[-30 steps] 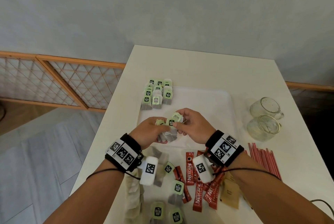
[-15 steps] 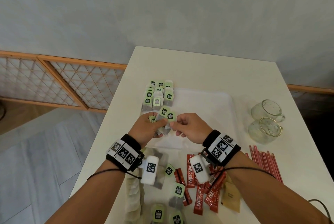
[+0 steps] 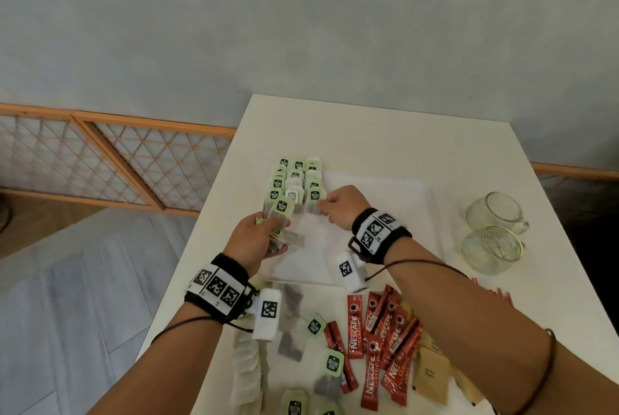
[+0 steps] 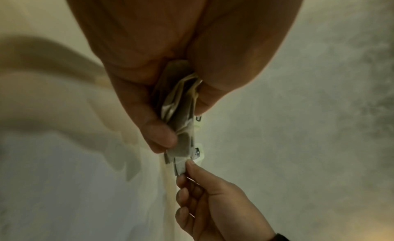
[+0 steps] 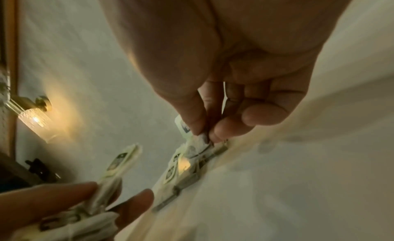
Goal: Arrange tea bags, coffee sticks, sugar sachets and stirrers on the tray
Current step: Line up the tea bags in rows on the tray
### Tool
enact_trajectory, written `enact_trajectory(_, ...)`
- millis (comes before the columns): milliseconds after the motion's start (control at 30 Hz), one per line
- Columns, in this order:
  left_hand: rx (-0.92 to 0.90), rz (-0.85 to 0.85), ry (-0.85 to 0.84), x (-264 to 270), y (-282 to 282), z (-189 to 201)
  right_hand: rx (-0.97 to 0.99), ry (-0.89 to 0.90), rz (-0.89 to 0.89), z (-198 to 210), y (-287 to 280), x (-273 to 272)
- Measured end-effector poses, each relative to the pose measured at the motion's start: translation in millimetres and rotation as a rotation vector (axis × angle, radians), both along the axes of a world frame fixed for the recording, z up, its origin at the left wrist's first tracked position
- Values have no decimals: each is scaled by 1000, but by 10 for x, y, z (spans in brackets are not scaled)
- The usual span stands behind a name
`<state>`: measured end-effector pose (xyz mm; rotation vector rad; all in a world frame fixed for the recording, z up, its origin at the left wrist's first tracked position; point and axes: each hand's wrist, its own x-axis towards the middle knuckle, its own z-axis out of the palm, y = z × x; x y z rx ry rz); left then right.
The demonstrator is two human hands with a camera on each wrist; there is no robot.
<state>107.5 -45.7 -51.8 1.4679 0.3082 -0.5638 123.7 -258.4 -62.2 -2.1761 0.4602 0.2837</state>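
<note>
The right hand (image 3: 338,205) pinches one tea bag (image 3: 315,200) at the rows (image 3: 296,180) on the tray (image 3: 395,193), centre of frame. The left hand (image 3: 258,240) clenches a bundle (image 3: 283,230). A careless drop could knock the rows crooked, I think.

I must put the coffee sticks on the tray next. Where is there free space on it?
The tray is bare right of the tea bag rows, up to its right rim beside the mugs. The left part is crowded: rows, left hand with tea bags, right hand placing one.
</note>
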Motion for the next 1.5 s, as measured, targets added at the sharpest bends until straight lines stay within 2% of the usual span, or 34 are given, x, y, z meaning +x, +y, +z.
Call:
enact_trajectory(267,-27,76,5,130,61,-1,-260,105,49,-64,72,287)
enact_trajectory(467,-11,72,-12,228,76,4,-252,-56,43,87,155,275)
enact_trajectory(567,-3,53,-20,249,75,8,-215,-117,201,121,282,259)
enact_trajectory(667,5,40,-30,251,78,14,-282,-69,441,141,370,267)
enact_trajectory(833,23,20,-30,246,126,-12,-330,-11,536,152,408,300)
enact_trajectory(933,30,-6,-47,224,159,-35,-269,-55,484,157,381,285)
enact_trajectory(1033,8,-30,-69,198,160,-34,-66,-90,362,161,386,234)
enact_trajectory(1167,-14,-75,-113,156,152,-58,175,36,351,157,407,112)
enact_trajectory(1333,28,-146,-162,119,163,-78,191,-45,332,48,415,8)
enact_trajectory(1500,11,-133,-110,122,239,-69,162,-105,233,74,386,85)
